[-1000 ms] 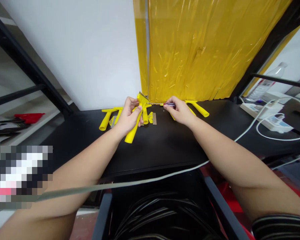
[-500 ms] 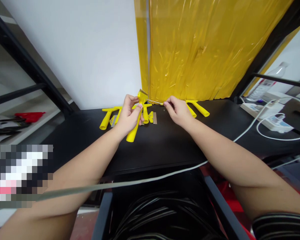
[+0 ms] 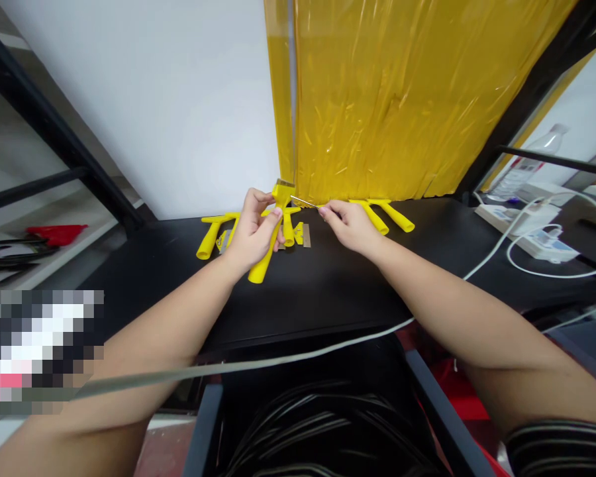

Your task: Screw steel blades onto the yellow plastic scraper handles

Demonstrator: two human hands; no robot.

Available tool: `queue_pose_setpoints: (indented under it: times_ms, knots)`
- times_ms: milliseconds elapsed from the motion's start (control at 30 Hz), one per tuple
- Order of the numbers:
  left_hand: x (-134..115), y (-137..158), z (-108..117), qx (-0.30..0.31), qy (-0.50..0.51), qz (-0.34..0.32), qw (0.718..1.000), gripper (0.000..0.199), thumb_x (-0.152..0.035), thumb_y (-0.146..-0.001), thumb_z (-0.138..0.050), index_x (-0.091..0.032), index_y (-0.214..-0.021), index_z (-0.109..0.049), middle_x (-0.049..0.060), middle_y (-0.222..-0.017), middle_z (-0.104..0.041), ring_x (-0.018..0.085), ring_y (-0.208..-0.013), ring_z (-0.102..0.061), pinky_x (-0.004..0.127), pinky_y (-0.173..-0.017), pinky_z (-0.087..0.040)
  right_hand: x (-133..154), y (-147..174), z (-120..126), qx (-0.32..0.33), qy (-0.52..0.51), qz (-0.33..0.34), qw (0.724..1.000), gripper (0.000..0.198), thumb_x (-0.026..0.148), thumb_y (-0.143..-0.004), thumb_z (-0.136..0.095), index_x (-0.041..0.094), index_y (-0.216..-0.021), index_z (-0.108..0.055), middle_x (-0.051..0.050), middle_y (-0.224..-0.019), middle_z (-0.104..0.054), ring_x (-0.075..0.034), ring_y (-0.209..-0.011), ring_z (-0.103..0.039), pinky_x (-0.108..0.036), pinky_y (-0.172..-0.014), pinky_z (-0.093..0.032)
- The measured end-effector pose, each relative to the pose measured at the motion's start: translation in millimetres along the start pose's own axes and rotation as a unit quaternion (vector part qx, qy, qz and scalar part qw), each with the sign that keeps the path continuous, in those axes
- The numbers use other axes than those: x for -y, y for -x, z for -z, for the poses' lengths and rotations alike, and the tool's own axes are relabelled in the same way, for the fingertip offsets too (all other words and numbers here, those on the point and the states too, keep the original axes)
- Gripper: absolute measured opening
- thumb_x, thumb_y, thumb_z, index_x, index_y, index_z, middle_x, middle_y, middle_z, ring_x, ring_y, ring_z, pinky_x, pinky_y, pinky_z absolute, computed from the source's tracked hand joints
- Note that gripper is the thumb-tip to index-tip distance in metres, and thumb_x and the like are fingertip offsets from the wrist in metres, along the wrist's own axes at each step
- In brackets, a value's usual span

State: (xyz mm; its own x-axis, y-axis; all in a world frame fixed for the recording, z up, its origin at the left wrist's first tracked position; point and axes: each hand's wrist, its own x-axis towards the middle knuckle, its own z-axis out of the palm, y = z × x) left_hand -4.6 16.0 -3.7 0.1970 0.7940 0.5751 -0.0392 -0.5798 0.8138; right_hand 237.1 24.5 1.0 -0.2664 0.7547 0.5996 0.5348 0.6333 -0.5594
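Note:
My left hand (image 3: pixel 255 228) is closed around a yellow scraper (image 3: pixel 261 265), whose head and metal blade point up and away from me. In my right hand (image 3: pixel 345 222) is a thin metal rod (image 3: pixel 305 201), pinched between thumb and fingers. It looks like a screwdriver or hex key, its grip end hidden by the fingers. The rod's tip meets the scraper's head from the right. Behind my left hand lie several yellow scraper handles (image 3: pixel 208 242) and a small yellow blade piece (image 3: pixel 302 234). More yellow handles (image 3: pixel 396 216) rest just beyond my right hand.
The black tabletop (image 3: pixel 308 298) ends at a white panel (image 3: pixel 179 112) and a yellow plastic sheet (image 3: pixel 387 119). At the right stand power strips (image 3: pixel 546 242) and a clear bottle (image 3: pixel 531 162). A pale cable (image 3: pixel 298 358) crosses in front of the table edge.
My right hand has shifted slightly left and down with the rod, and the scraper's head has turned a little, showing more blade. Both hands keep their hold.

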Motion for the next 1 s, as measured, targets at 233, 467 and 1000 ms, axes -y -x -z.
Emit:
queue_pose_setpoints:
  times_ms: [233,467,1000]
  knots:
    - [-5.1,1.8,6.2,0.039,-0.059,-0.075,0.995,0.038,-0.046,-0.094,-0.074,-0.028,-0.121,-0.055,0.01,-0.154,-0.054,0.007,-0.065,-0.065,0.02,-0.049,-0.05,-8.5,-4.2,8.4,0.114,-0.258,-0.091,0.955,0.056,0.074,-0.095,-0.058,0.025,-0.075,-0.043,0.008,-0.057,-0.03,-0.01,-0.048,-0.026,-0.026,-0.049,-0.027]
    - [9.1,-15.8,23.8,0.032,-0.027,0.02,0.999,0.039,-0.043,-0.093,-0.074,-0.026,-0.111,-0.044,0.007,-0.117,-0.068,0.006,-0.048,-0.06,0.019,-0.04,-0.041,-23.4,-2.4,13.4,0.238,0.122,0.082,0.96,0.026,0.039,-0.096,-0.067,0.019,-0.083,-0.076,-0.009,-0.089,-0.068,-0.023,-0.09,-0.059,-0.036,-0.084,-0.044]
    - [-11.9,-19.6,12.2,-0.053,0.098,0.313,0.943,0.019,-0.011,-0.096,-0.058,-0.021,-0.109,-0.048,0.001,-0.08,-0.065,0.011,-0.049,-0.062,0.02,-0.041,-0.042,-83.0,-64.1,10.6,0.184,0.354,-0.003,0.917,0.023,0.014,-0.09,-0.07,0.021,-0.106,-0.084,-0.014,-0.107,-0.082,-0.032,-0.094,-0.072,-0.044,-0.082,-0.052]
